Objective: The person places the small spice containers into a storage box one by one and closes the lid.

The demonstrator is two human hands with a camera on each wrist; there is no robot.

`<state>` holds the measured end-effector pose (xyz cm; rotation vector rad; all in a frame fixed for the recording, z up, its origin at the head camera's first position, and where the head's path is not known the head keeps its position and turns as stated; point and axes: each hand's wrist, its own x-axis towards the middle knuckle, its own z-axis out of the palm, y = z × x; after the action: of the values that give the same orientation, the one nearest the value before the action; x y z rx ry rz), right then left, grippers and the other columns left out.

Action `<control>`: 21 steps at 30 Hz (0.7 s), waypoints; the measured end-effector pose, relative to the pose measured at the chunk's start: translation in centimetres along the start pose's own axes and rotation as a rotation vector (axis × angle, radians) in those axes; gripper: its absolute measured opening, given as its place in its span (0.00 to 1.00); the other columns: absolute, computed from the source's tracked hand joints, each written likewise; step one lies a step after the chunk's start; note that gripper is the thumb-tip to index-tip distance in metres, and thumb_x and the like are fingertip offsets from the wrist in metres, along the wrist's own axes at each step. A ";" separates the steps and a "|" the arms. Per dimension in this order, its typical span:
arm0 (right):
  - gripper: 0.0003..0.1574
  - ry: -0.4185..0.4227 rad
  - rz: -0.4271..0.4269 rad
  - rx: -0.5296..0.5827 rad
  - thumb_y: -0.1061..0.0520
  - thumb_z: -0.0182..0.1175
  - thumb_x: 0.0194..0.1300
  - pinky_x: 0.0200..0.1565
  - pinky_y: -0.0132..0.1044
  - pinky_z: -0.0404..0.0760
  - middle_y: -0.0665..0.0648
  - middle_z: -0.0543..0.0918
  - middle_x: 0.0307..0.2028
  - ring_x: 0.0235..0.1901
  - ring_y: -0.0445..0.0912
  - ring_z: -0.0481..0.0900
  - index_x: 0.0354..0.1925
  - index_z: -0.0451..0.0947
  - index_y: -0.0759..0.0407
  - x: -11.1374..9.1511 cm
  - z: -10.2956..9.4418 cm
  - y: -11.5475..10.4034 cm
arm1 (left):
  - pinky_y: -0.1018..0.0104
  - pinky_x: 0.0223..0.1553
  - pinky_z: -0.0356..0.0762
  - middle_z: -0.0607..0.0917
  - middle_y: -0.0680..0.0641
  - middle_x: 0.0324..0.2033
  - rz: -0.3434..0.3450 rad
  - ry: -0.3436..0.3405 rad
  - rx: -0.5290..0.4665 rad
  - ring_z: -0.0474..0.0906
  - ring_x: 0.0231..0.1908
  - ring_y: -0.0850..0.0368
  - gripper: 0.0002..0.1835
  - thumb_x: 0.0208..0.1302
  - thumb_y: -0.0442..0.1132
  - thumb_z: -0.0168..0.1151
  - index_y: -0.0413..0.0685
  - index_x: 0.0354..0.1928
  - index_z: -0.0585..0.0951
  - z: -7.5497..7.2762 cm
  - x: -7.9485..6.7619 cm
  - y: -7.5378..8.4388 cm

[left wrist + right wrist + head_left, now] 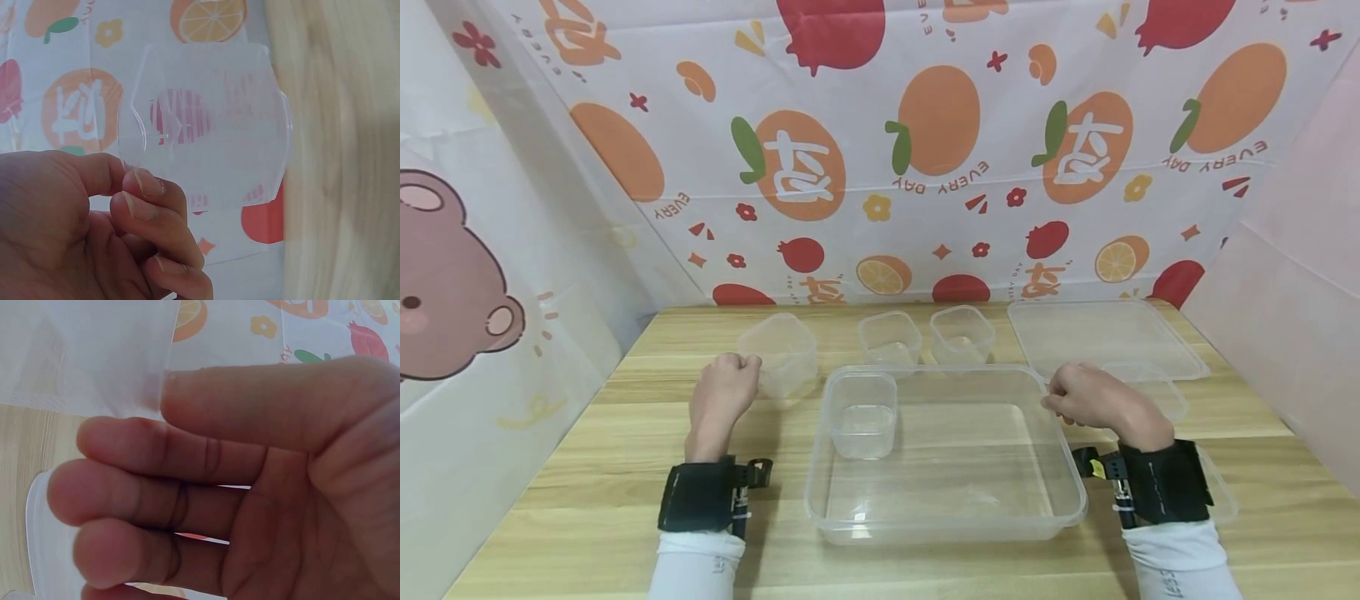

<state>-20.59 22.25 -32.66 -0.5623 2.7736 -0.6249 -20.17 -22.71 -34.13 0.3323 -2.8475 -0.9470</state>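
Observation:
At the left, my left hand (721,402) pinches a small clear plastic container (792,358) by its edge, thumb against fingertips. The container (212,119) is tilted in the left wrist view, its frosted walls facing the camera. A large clear rectangular plastic box (951,527) sits on the table between the hands. One small square container (865,437) stands inside its back left corner. At the box's back right corner, my right hand (1101,404) holds the wall between thumb and index finger. The other fingers (94,490) lie loosely bent below the translucent plastic.
Two small square containers (891,337) stand behind the large box. A large flat clear lid (1105,333) lies at the back right, with smaller lids (1221,492) partly behind the right arm. A fruit-print cloth (940,208) hangs along the wooden table's (587,467) back edge.

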 end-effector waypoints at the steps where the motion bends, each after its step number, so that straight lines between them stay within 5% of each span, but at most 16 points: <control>1: 0.22 0.001 0.000 0.000 0.63 0.59 0.70 0.22 0.36 0.64 0.48 0.70 0.14 0.16 0.41 0.63 0.17 0.75 0.57 0.0 0.0 0.0 | 0.61 0.22 0.61 0.72 0.48 0.18 0.006 0.008 -0.006 0.65 0.19 0.54 0.22 0.75 0.44 0.40 0.47 0.19 0.66 -0.1 -0.1 0.1; 11: 0.22 0.002 0.003 0.015 0.63 0.59 0.71 0.22 0.36 0.62 0.48 0.68 0.15 0.16 0.41 0.62 0.17 0.75 0.57 -0.2 0.1 0.0 | 0.61 0.21 0.63 0.80 0.46 0.22 0.047 0.060 -0.071 0.69 0.20 0.54 0.23 0.76 0.43 0.37 0.40 0.26 0.76 -1.1 -1.0 1.0; 21: 0.21 0.013 -0.005 0.012 0.63 0.59 0.70 0.22 0.36 0.63 0.48 0.68 0.15 0.16 0.41 0.62 0.18 0.75 0.58 -0.3 0.2 0.0 | 0.61 0.22 0.63 0.77 0.47 0.20 0.063 0.101 -0.082 0.69 0.20 0.53 0.23 0.76 0.43 0.37 0.40 0.27 0.76 -2.2 -1.9 2.1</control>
<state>-20.21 22.29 -32.74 -0.5647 2.7800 -0.6479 -18.26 -21.82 -31.20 0.2722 -2.7031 -1.0020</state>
